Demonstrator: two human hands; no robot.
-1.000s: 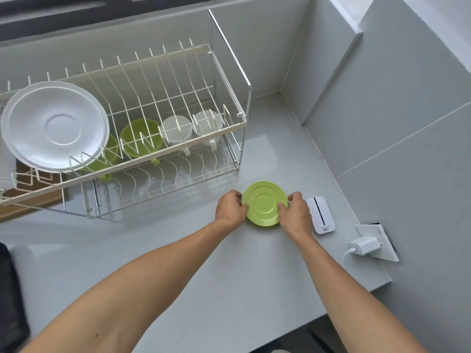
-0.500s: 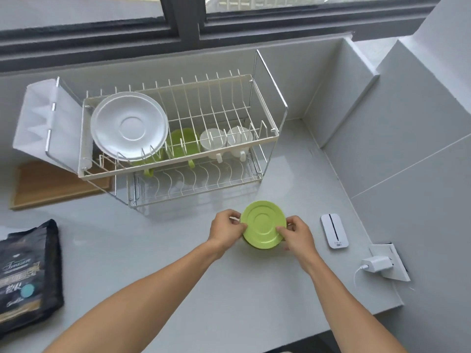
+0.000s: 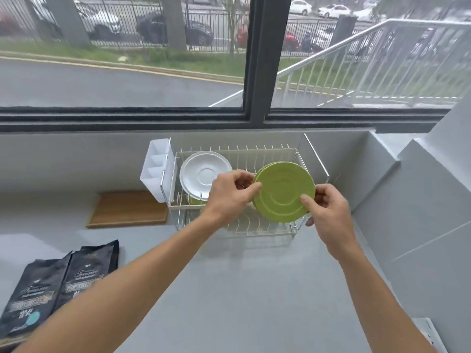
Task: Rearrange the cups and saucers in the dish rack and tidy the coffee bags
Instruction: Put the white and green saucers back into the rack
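A green saucer (image 3: pixel 284 191) is up in the air in front of the rack (image 3: pixel 316 159). It stands almost upright, and its ringed face looks at the camera. The left hand (image 3: pixel 230 192) pinches its left edge. The right hand (image 3: pixel 328 207) pinches its right edge, with the thumb on its face. A white saucer (image 3: pixel 201 174) stands on its edge in the top left of the wire rack. Two black coffee bags (image 3: pixel 58 284) lie flat, side by side, at the left of the counter.
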